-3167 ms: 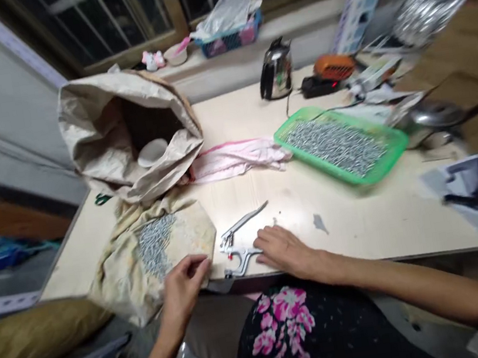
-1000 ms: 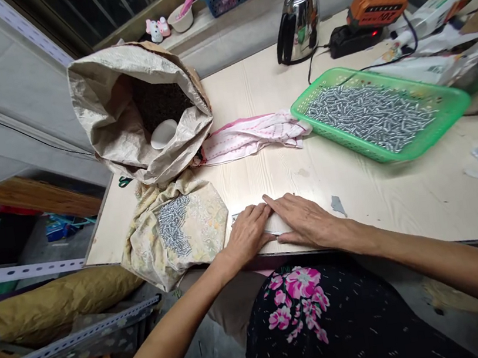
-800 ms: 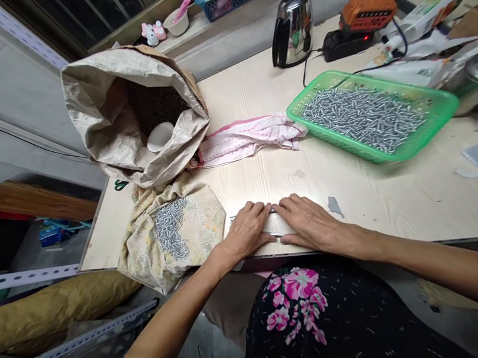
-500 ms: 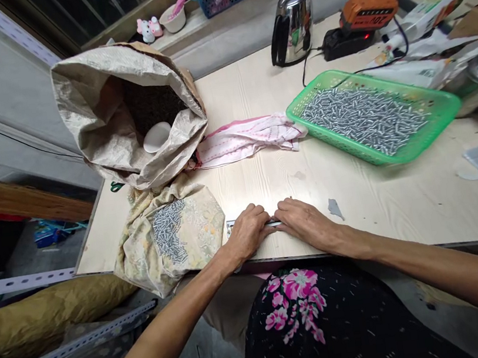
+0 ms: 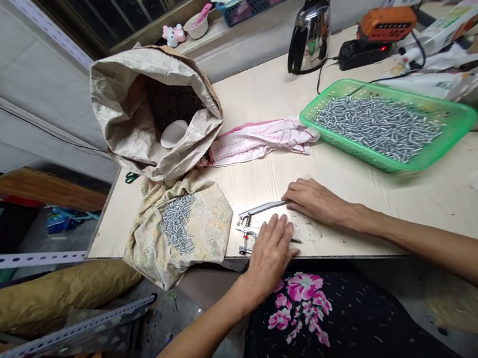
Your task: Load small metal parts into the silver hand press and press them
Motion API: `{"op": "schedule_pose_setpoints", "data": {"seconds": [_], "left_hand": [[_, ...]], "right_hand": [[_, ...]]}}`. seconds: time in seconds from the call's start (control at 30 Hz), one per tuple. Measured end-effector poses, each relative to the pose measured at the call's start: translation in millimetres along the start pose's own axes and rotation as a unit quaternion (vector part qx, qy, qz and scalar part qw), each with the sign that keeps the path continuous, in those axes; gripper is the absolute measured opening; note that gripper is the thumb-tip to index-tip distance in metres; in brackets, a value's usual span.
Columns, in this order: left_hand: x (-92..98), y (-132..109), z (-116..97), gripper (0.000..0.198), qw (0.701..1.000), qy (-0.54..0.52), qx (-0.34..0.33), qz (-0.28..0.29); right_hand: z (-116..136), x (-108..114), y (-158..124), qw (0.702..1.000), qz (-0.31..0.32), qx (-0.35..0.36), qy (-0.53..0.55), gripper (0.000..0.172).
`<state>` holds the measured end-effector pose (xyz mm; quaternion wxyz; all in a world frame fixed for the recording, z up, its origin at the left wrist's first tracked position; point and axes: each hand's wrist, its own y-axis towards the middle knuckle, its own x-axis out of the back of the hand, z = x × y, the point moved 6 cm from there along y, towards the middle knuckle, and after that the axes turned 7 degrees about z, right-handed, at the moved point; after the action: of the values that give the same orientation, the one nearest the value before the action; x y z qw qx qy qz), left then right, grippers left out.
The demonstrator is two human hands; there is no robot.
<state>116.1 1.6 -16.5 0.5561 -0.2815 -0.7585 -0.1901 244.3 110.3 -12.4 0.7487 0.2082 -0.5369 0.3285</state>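
A metal plier-like hand tool [image 5: 252, 223] with a spring and a red spot lies near the table's front edge. My left hand [image 5: 272, 251] lies flat with fingers stretched out, covering the tool's lower handle. My right hand [image 5: 313, 202] rests palm down just right of it, fingertips touching the end of the upper handle. Left of the tool, a pile of small metal screws [image 5: 177, 224] sits on a yellowish floral cloth [image 5: 206, 231].
A green basket [image 5: 451, 140] full of screws stands at the right. An open paper sack [image 5: 124, 124] with a white scoop stands at the back left, a pink cloth [image 5: 260, 139] beside it. A kettle [image 5: 310, 33], an orange device [image 5: 386, 22] and clutter line the back.
Both hands were pressed side by side over the tool; now they have parted, the left drawn back toward the table edge, the right shifted right, and the tool's handles show spread apart.
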Motion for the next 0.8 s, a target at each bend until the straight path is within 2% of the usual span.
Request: {"op": "schedule_pose_setpoints", "data": {"seconds": [0.13,0.2,0.27,0.37,0.4,0.47,0.67,0.73,0.8], "left_hand": [[-7.3,-7,-11,0.049,0.999,-0.040,-0.014,0.008],[-5.3,-7,-11,0.053,0.998,-0.053,-0.014,0.007],[-4.3,-7,-10,0.056,0.998,-0.067,-0.013,0.006],[-9.7,-9,-7,0.055,0.996,-0.085,0.006,0.017],[-13.3,-10,-6,0.053,0.996,-0.086,0.016,0.026],[-20.6,-12,-5,0.052,0.995,-0.080,0.034,0.047],[-29.7,-13,-5,0.056,0.995,-0.062,0.037,0.065],[-29.8,-12,-7,0.057,0.996,-0.059,0.033,0.060],[-26.6,-11,-9,0.057,0.997,-0.064,0.018,0.049]], "right_hand": [[-4,9,22,0.999,-0.009,-0.019,-0.041,0.016],[10,16,31,0.998,-0.020,-0.014,-0.058,0.014],[41,18,40,0.997,-0.013,0.048,-0.059,0.016],[101,5,49,0.977,0.052,0.201,-0.051,0.010],[117,-2,52,0.967,0.077,0.236,-0.057,0.007],[137,-15,57,0.954,0.107,0.270,-0.071,0.011],[148,-32,66,0.948,0.085,0.300,-0.065,0.013],[150,-28,67,0.953,0.064,0.296,-0.017,0.012],[151,-13,66,0.959,0.015,0.280,0.046,0.012]]}}
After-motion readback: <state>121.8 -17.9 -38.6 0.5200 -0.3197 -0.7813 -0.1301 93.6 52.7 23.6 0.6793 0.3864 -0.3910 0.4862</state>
